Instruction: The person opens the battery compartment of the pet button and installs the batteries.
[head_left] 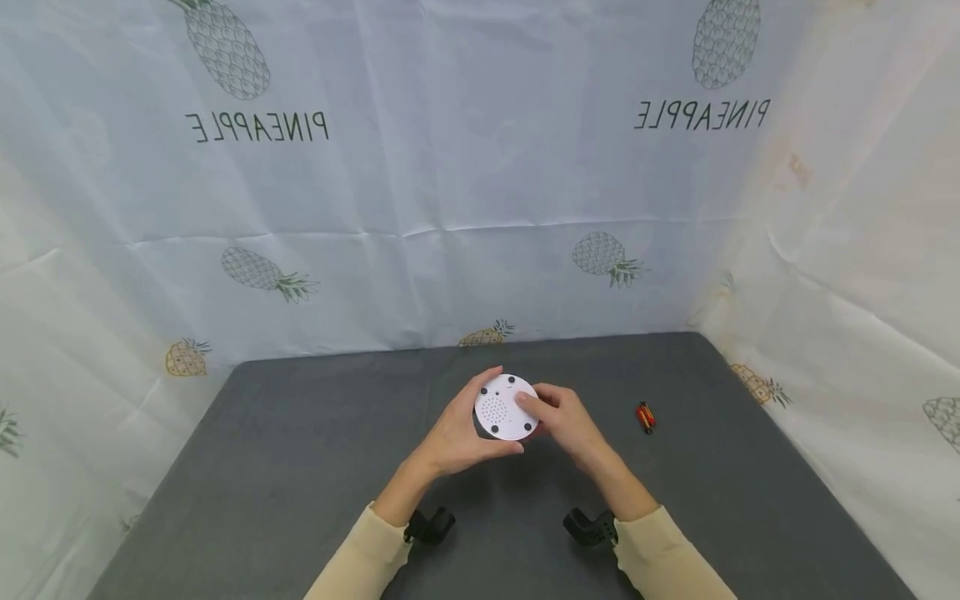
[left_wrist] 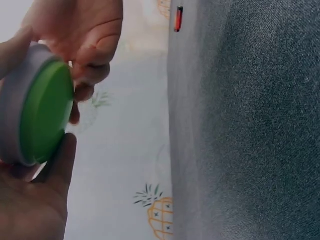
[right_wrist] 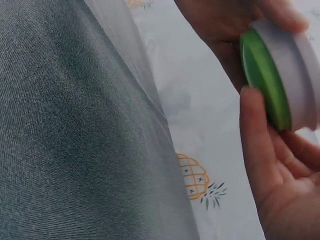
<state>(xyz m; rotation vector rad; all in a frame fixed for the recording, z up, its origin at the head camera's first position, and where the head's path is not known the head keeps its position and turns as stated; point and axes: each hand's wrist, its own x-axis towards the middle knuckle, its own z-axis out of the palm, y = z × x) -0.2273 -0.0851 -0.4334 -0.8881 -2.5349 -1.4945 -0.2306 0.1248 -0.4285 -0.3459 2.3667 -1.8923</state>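
Note:
In the head view a round white push button is held above the table, its flat underside turned up. That underside has speaker holes and several dark rubber feet. My left hand grips the rim from the left, fingers along the far edge and thumb along the near one. From the right, my right hand pinches the button, thumb on the underside and fingers beneath. Both wrist views show the button's green domed face, pointing toward the table. Red and black batteries lie on the table to the right.
A dark grey cloth covers the table. White curtains with pineapple prints hang behind and at both sides. Black camera mounts sit on both wrists, low over the tabletop.

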